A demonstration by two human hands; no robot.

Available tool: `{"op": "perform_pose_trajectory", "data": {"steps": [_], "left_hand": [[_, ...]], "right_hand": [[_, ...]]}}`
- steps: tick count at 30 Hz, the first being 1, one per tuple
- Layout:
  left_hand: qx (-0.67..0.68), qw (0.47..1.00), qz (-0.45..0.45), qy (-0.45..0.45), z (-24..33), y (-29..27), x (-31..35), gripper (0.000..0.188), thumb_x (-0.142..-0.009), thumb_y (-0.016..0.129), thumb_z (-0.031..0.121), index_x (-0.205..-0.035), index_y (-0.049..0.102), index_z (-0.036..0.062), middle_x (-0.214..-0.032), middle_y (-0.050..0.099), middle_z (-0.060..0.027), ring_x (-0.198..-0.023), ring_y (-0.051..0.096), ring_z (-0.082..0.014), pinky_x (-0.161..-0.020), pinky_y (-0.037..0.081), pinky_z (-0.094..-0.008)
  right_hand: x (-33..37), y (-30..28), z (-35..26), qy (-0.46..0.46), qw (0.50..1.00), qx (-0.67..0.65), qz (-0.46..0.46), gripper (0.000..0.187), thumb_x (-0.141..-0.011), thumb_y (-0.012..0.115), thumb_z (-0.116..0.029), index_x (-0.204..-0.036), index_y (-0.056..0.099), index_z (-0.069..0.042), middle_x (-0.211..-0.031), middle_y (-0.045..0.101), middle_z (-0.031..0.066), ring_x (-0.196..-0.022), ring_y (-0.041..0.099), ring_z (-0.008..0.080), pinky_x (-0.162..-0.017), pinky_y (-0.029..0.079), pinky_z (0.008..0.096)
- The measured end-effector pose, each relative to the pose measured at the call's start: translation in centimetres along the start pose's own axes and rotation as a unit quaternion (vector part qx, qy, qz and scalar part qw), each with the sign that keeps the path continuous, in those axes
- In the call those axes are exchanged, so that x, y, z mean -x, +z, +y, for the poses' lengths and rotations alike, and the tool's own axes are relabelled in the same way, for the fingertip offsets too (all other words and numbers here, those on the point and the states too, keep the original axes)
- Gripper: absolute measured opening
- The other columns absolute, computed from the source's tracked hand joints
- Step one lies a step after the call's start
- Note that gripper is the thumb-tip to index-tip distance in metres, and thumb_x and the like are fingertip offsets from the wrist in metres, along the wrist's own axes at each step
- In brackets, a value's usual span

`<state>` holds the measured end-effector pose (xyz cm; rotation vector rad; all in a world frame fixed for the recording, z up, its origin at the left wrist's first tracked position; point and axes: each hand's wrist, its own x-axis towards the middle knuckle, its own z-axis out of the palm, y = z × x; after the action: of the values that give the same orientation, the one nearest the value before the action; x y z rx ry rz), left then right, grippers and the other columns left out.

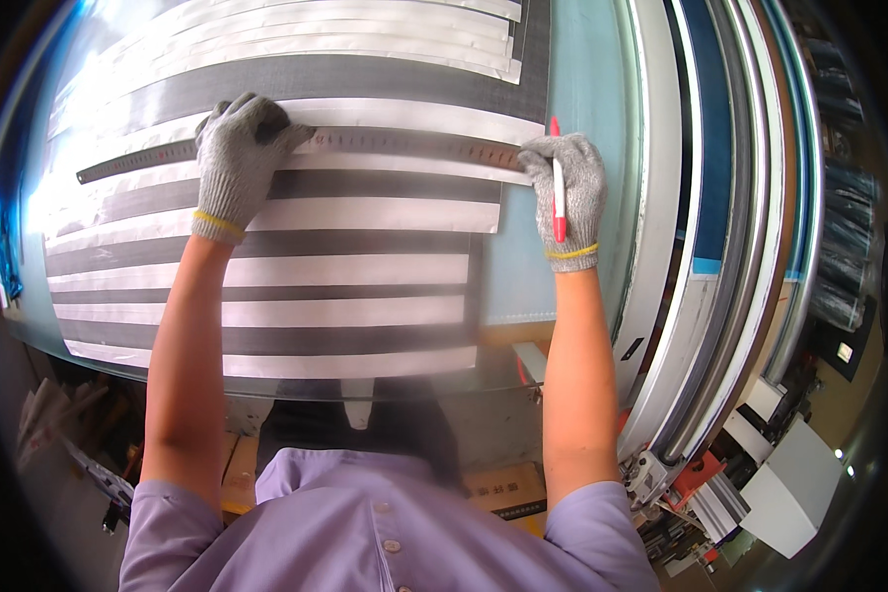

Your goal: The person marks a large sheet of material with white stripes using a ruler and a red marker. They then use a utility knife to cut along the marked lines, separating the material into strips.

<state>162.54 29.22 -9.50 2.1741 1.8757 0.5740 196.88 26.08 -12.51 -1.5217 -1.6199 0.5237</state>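
Observation:
A long thin steel ruler [405, 141] lies slantwise across one of the white strips [385, 215]. My left hand [235, 166], in a grey knitted glove with a yellow cuff edge, closes on the ruler left of its middle. At the ruler's right end, the fingertips of my gloved right hand [584, 180] meet the metal. A red and white marker [559, 197] is held in that same hand, running nearly upright across its back. Under the ruler, several white strips lie side by side on a dark grey sheet [405, 81], with dark bands between them.
Below the sheet is a pale green glass tabletop [523, 271]. Long metal profiles [730, 237] and a blue strip [717, 128] run along the right. Cardboard boxes [503, 485] stand under the table's near edge. A white box-like object [789, 488] sits at the lower right.

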Motion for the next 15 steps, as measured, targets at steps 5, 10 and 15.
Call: {"op": "perform_pose_trajectory", "data": {"steps": [5,10,15], "left_hand": [[-0.001,1.0,-0.017,-0.009,-0.4,-1.1,1.9,0.021,-0.08,0.079,0.027,-0.079,0.069,0.0078,-0.078,0.065,-0.0043,-0.078,0.058,-0.0235,-0.082,0.046,-0.0392],[-0.007,0.999,-0.031,-0.015,-0.6,-1.8,2.8,0.015,-0.083,0.075,0.014,-0.083,0.066,0.0028,-0.083,0.065,-0.0088,-0.08,0.06,-0.0254,-0.078,0.051,-0.0382],[0.004,0.999,-0.028,-0.022,-1.3,-1.6,3.1,0.016,-0.083,0.076,0.015,-0.083,0.066,0.0022,-0.081,0.063,-0.0086,-0.078,0.059,-0.0236,-0.077,0.05,-0.0376]], "right_hand": [[0.6,-0.3,-0.1,-0.098,0.993,0.069,-0.025,0.015,-0.068,0.082,-0.014,-0.079,0.073,-0.013,-0.076,0.066,0.0028,-0.079,0.058,0.0249,-0.074,0.046,0.0368],[0.8,-0.1,-0.3,-0.099,0.991,0.077,-0.039,0.018,-0.065,0.084,-0.014,-0.079,0.074,-0.015,-0.076,0.066,0.0005,-0.078,0.057,0.0239,-0.073,0.045,0.0365],[0.6,0.3,0.0,-0.117,0.988,0.094,-0.035,0.018,-0.063,0.085,-0.016,-0.078,0.075,-0.017,-0.075,0.067,-0.0011,-0.076,0.057,0.0225,-0.072,0.046,0.0363]]}}
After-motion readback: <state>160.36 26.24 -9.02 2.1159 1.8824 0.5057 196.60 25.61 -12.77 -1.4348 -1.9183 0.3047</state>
